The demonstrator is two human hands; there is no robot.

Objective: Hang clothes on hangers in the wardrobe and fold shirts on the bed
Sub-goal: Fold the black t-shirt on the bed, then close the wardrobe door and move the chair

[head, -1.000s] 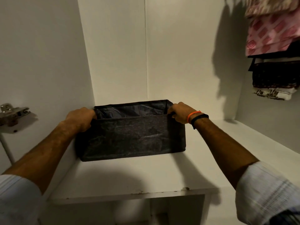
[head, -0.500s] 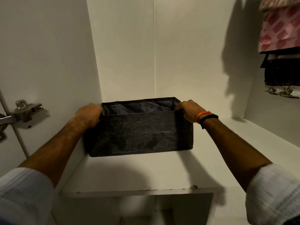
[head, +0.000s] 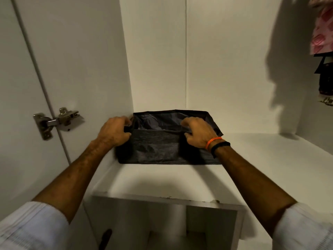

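A dark grey fabric storage box (head: 158,150) sits in the back left corner of a white wardrobe shelf (head: 252,163), its top open and nothing visible inside. My left hand (head: 113,132) grips the box's left front corner at the rim. My right hand (head: 196,132), with orange and black bands on the wrist, grips the front rim right of the middle and pulls it inward, so the front wall sags.
Hanging clothes (head: 322,40), pink patterned and dark, show at the right edge. The wardrobe door with a metal hinge (head: 57,121) stands open at the left. Below the shelf's front edge is a lower compartment (head: 162,228) with dividers.
The box has gone further back into the corner. My right hand has shifted from the right end of the rim toward the middle, bending the front wall. The camera has swung left.
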